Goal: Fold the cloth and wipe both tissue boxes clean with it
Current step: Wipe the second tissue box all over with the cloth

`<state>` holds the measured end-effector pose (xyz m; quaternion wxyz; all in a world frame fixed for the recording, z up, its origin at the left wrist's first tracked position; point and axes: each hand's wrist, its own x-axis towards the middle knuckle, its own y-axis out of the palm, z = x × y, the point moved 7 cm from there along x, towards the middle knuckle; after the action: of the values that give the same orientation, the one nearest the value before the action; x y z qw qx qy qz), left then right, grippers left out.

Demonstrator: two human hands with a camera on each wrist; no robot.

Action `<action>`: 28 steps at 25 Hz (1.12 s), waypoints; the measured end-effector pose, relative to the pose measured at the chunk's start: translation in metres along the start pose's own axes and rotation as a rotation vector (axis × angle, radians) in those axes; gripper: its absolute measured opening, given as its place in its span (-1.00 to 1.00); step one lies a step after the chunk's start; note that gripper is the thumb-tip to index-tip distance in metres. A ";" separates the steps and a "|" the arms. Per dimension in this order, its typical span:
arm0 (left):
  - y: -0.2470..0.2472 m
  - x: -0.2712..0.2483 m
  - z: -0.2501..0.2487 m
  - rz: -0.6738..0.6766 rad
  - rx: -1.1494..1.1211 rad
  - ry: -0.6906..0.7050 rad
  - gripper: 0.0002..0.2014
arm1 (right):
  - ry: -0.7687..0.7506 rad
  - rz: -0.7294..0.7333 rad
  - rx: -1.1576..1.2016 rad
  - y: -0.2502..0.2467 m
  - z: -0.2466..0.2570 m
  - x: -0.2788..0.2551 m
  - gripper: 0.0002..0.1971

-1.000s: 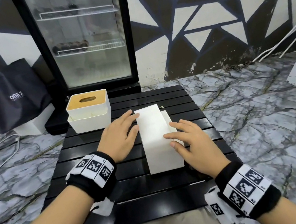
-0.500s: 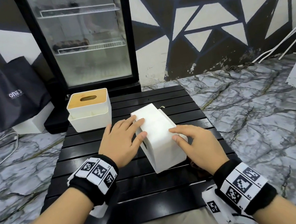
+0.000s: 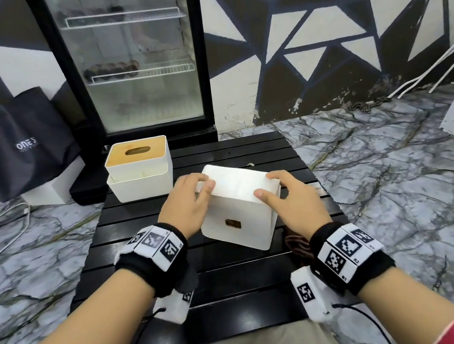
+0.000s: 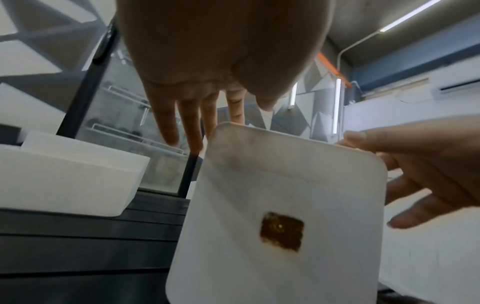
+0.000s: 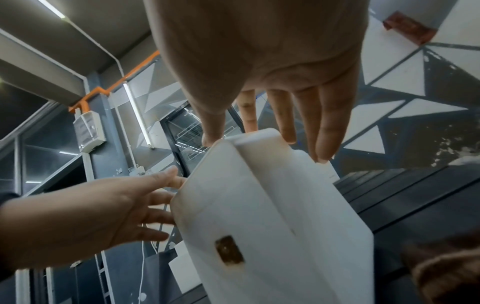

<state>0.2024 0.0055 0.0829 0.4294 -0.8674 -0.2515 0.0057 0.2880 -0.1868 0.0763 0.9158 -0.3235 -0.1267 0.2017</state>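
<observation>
Gripped between left hand point(image 3: 188, 207) and right hand point(image 3: 290, 206): white box point(image 3: 241, 211), tipped at table point(image 3: 152, 272) centre to bare another face. Second box point(image 3: 139, 170) at ten o'clock; cloth point(image 3: 296, 242) at five.

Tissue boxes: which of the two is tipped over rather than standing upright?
The near box, held between the left hand and right hand. The far box stands upright, its wooden lid facing up.
</observation>
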 end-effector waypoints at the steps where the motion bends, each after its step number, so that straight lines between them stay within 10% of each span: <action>1: 0.003 0.003 0.003 0.025 -0.055 -0.048 -0.65 | -0.001 0.006 0.031 0.002 0.000 0.001 -0.53; 8: -0.001 -0.004 0.020 0.071 -0.252 -0.154 -0.51 | -0.059 0.099 0.217 0.011 -0.005 -0.006 -0.38; 15: 0.005 -0.045 0.036 0.394 -0.219 -0.117 0.26 | -0.047 0.317 0.104 0.025 -0.020 -0.030 0.21; 28: 0.009 -0.089 0.030 0.281 -0.077 -0.045 -0.35 | -0.132 0.271 0.287 0.039 -0.030 -0.057 -0.37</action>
<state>0.1216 -0.0165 0.0388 0.3852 -0.9094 -0.1374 0.0757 0.2373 -0.2004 0.0227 0.9066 -0.1900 -0.1115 0.3599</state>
